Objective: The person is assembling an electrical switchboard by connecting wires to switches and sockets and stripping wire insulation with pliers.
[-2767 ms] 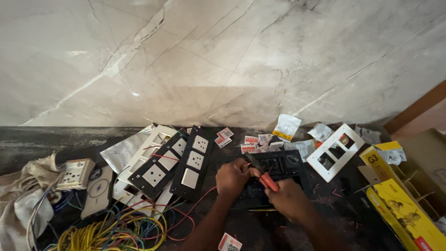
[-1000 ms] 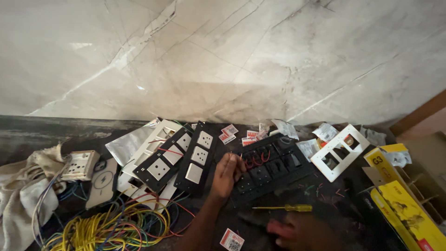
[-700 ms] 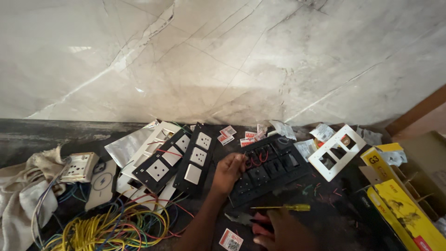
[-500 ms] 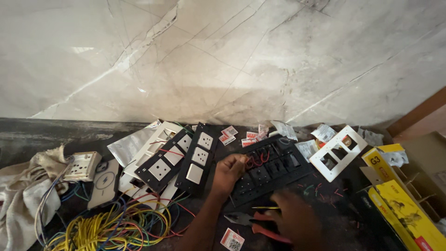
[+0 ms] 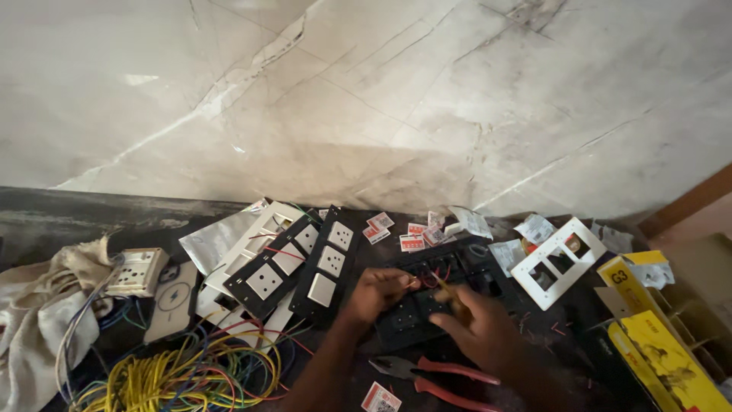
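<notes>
A black switch panel [image 5: 450,275] with red wires lies flat on the dark surface in the middle. My left hand [image 5: 379,290] grips its left edge, fingertips at the red wires. My right hand [image 5: 480,329] is over the panel's near side. It is closed on a thin screwdriver with a yellowish handle [image 5: 451,294], whose tip points into the panel. Red-handled pliers [image 5: 436,374] lie loose just in front of my right hand.
Two black plates with white sockets [image 5: 305,263] lie to the left, and a white frame plate [image 5: 557,263] to the right. Yellow boxes [image 5: 659,347] sit at the far right. Coloured wires [image 5: 175,374], a white socket block [image 5: 137,271] and cloth [image 5: 34,320] fill the left. Small red-white packets [image 5: 404,238] lie behind.
My right hand dropped to the near surface, left the pliers lying there, took up the screwdriver and brought it back to the panel. My left hand stayed on the panel.
</notes>
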